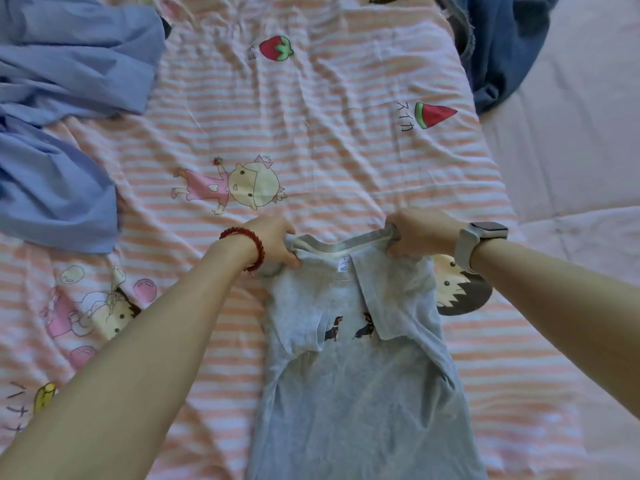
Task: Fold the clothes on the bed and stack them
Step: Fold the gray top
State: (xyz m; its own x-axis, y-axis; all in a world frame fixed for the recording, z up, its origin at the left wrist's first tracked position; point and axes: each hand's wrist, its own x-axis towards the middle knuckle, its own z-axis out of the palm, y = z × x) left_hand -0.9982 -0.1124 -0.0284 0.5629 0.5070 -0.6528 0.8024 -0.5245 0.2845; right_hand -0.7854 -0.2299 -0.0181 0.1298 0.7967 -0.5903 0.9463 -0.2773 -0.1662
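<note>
Both forearms reach in from the near edge, and between them lies the grey T-shirt (363, 393), spread lengthwise on the bed (329, 140), sleeves folded inward over its front, two small dachshund prints showing at the chest. Left hand (273, 242), red bead bracelet (247, 245) on the wrist, pinches the collar end at the left shoulder. Right hand (420, 233), pale smartwatch (479, 242) on the wrist, grips the opposite shoulder, fingers curled round the fabric. Collar pulled taut between them. Pink-striped cartoon sheet underneath. Far left, a crumpled blue shirt (65, 109) lies unfolded; top right, dark denim (495, 43) sits bunched at the sheet's edge.
</note>
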